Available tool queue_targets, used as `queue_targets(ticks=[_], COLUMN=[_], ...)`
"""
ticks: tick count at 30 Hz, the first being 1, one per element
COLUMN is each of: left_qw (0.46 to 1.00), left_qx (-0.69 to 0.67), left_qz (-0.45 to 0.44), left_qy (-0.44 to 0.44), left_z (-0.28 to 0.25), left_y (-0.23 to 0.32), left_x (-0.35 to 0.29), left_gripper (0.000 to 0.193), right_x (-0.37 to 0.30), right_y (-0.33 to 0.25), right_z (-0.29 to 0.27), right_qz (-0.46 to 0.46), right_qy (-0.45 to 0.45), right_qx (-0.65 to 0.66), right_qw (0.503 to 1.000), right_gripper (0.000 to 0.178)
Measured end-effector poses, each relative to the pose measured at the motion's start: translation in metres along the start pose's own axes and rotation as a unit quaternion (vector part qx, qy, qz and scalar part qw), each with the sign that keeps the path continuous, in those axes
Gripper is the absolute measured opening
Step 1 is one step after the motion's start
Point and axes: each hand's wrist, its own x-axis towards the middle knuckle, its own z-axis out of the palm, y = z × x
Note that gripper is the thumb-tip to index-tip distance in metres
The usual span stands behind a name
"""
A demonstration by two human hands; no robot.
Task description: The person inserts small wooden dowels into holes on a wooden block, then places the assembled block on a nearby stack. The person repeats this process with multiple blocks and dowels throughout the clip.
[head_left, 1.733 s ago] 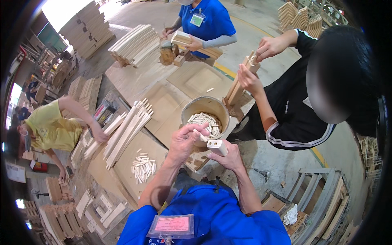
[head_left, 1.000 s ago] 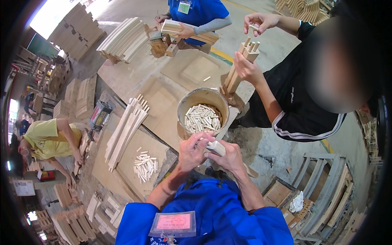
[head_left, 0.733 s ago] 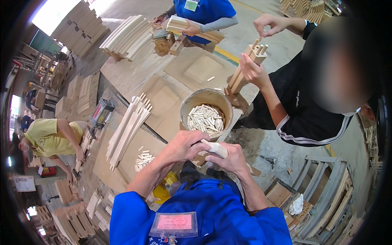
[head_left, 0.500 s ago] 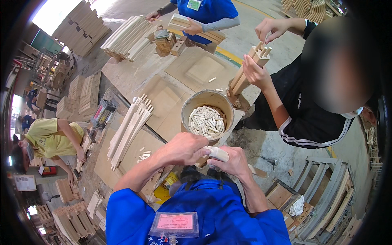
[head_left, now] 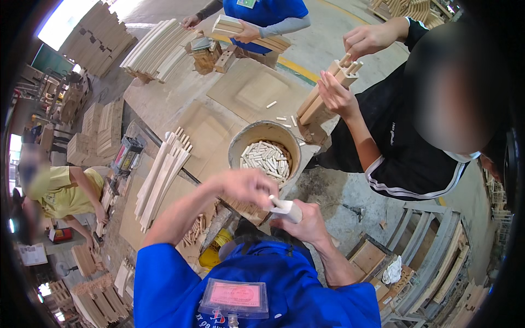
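Note:
My right hand (head_left: 307,223) is wrapped round a pale wooden piece (head_left: 291,212), its end tilted up toward my left hand. From that end sticks a short wooden dowel (head_left: 276,201). Right beside the dowel is my left hand (head_left: 245,186), fingers bent downward and smeared by motion; whether they grip anything does not show. Just beyond my hands stands a round bucket (head_left: 236,143) holding many loose dowels (head_left: 266,158).
Curved wooden pieces with dowels (head_left: 164,174) lie on the cardboard-covered table (head_left: 243,90). At right, a co-worker's hands (head_left: 340,94) hold doweled wooden pieces. Another person in blue (head_left: 268,10) holds wood at the far side. A yellow container (head_left: 216,249) and grey frame (head_left: 432,240) are nearby.
My left hand has moved up and left from the wooden piece's end, and a dowel now shows sticking out of it. The whole view has shifted slightly.

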Motion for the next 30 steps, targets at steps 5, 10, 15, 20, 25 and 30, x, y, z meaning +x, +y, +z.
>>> queue_targets(ticks=[5,10,15,20,25,30], left_qw=[0.906,0.816,0.858,0.924,0.942,0.866], left_qx=[0.349,0.456,0.424,0.26,-0.129,-0.313], left_qz=[-0.235,-0.348,-0.279,-0.275,-0.12,0.039], left_qy=[0.029,-0.076,-0.077,0.053,0.284,0.387], left_z=[-0.058,-0.022,-0.041,-0.058,-0.053,-0.024], left_y=[-0.068,-0.135,-0.135,-0.099,-0.08,-0.056], left_x=[0.071,0.101,0.093,0.06,0.04,0.02], left_gripper=[0.064,0.065,0.041,0.033,0.015,0.025], right_x=[-0.002,-0.014,-0.022,-0.019,-0.007,0.001], right_y=[0.006,0.013,0.023,0.028,0.021,0.02], right_z=[-0.014,-0.019,-0.016,-0.014,-0.012,-0.009], right_qz=[0.057,0.122,0.096,0.091,0.048,0.014], right_qy=[0.045,0.091,0.119,0.089,0.062,0.067], right_qx=[0.042,0.095,0.113,0.113,0.105,0.092], right_qw=[0.996,0.984,0.982,0.985,0.991,0.993], right_gripper=[0.039,0.041,0.047,0.046,0.044,0.045])
